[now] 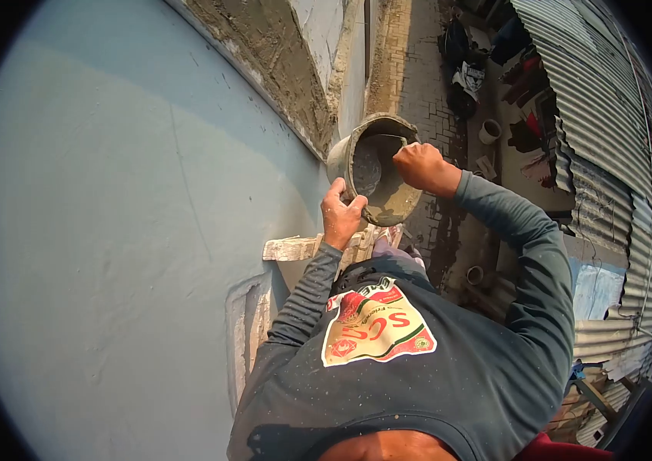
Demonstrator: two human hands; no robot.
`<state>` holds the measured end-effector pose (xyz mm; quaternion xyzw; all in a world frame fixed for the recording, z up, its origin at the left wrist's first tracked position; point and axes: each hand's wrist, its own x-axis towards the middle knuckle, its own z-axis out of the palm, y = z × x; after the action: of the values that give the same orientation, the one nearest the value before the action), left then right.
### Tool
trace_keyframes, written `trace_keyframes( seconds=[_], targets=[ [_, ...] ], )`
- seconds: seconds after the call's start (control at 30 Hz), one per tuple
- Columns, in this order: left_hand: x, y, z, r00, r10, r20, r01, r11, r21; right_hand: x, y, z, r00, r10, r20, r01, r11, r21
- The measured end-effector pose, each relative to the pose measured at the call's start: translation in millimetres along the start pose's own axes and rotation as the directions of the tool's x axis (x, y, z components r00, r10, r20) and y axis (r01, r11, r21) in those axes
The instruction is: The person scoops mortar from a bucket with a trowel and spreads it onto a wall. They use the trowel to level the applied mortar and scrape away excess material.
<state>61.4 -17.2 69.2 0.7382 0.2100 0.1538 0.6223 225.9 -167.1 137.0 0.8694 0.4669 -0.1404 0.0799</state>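
Observation:
A mortar-crusted bucket (395,201) hangs tilted in front of me beside the wall, with a little greyish wet stuff (367,170) inside. My left hand (341,215) grips its near left rim, thumb and fingers on either side of the edge. Over the right side of the opening, my right hand (424,167) is closed in a fist, at the end of the bucket's thin wire handle (383,136). Below the bucket is a rough, plaster-spattered wooden plank (292,249), and part of my foot (387,247) shows there.
A smooth pale blue wall (126,207) fills the left side, with rough mortar (272,61) above. Far below runs a paved alley (410,69). Corrugated metal roofing (595,84) lines the right. Another bucket (489,131) and dark bags (456,42) stand on the ground.

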Motion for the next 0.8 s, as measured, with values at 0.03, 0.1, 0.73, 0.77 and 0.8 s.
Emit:
trace_keyframes(
  seconds=[0.03,0.1,0.73,0.77,0.8],
  targets=[
    [-1,4,1,1.000,-0.004,0.009,0.004,1.000,0.003,1,1,1,0.995,-0.057,0.082,0.058,0.998,-0.011],
    [-7,10,2,1.000,-0.011,-0.009,0.011,1.000,-0.020,-3,9,-29,0.963,-0.004,0.268,-0.023,0.995,0.098],
    [4,-33,-35,0.984,-0.179,0.020,0.174,0.913,-0.370,-49,11,65,0.988,-0.124,0.089,-0.096,-0.050,0.994],
    [3,-40,-38,0.976,-0.216,0.031,0.210,0.889,-0.408,-49,11,62,0.988,-0.124,0.096,-0.100,-0.028,0.995],
    [2,-29,-38,0.967,-0.252,0.046,0.245,0.861,-0.446,-52,10,55,0.987,-0.121,0.103,-0.104,-0.006,0.995]
  ],
)
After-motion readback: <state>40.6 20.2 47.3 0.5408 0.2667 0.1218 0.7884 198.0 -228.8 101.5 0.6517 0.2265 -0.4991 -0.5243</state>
